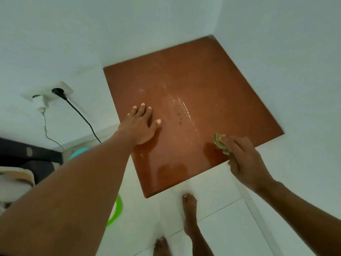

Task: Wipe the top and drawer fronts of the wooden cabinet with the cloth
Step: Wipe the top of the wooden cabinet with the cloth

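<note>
The wooden cabinet's reddish-brown top (193,80) fills the middle of the view, set into a corner of white walls. A wet streak and small dark spots run down its centre. My left hand (141,125) lies flat on the left part of the top with fingers spread. My right hand (243,159) grips a bunched green cloth (220,143) at the front right edge of the top. The drawer fronts are hidden below the top.
A wall socket (55,91) with a black cable and a white charger sits on the left wall. Dark and pale objects, a turquoise item (79,152) and a green rim (116,211) lie at the left. My bare feet (190,209) stand on white floor tiles.
</note>
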Available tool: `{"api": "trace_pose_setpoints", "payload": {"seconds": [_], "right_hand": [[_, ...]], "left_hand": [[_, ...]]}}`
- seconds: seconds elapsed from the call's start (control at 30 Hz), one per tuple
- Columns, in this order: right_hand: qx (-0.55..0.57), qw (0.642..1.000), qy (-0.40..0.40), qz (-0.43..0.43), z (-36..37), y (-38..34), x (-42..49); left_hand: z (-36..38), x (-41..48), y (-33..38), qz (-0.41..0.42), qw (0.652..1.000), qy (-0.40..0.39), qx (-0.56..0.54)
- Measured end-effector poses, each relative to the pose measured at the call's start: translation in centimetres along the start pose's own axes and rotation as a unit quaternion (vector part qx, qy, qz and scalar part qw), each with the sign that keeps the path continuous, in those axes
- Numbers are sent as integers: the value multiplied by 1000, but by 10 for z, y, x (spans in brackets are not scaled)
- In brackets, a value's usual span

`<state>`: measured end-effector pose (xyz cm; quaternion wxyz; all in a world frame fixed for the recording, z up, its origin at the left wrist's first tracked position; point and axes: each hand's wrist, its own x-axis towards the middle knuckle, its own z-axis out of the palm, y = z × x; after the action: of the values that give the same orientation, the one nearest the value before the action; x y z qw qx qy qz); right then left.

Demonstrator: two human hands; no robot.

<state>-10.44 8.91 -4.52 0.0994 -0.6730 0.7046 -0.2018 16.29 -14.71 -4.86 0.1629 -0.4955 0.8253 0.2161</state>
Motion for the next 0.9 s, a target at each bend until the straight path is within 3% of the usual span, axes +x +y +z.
{"api": "trace_pose_setpoints", "payload": {"seconds": [0.17, 0.27, 0.47, 0.77, 0.9], "right_hand": [[-38, 999, 14, -16, 20, -5, 166], [-47, 998, -10, -47, 42, -23, 254], [-69, 991, -73, -84, 68, -41, 388], [-127, 970, -176, -110, 94, -23, 412], [-156, 969, -167, -97, 117, -13, 394]], "left_hand": [[3, 8, 5, -22, 999, 32, -20], [7, 10, -8, -8, 998, 58, -5], [29, 9, -8, -24, 993, 92, -77], [30, 9, -10, -22, 991, 93, -99], [30, 10, -10, -27, 990, 104, -96]]}}
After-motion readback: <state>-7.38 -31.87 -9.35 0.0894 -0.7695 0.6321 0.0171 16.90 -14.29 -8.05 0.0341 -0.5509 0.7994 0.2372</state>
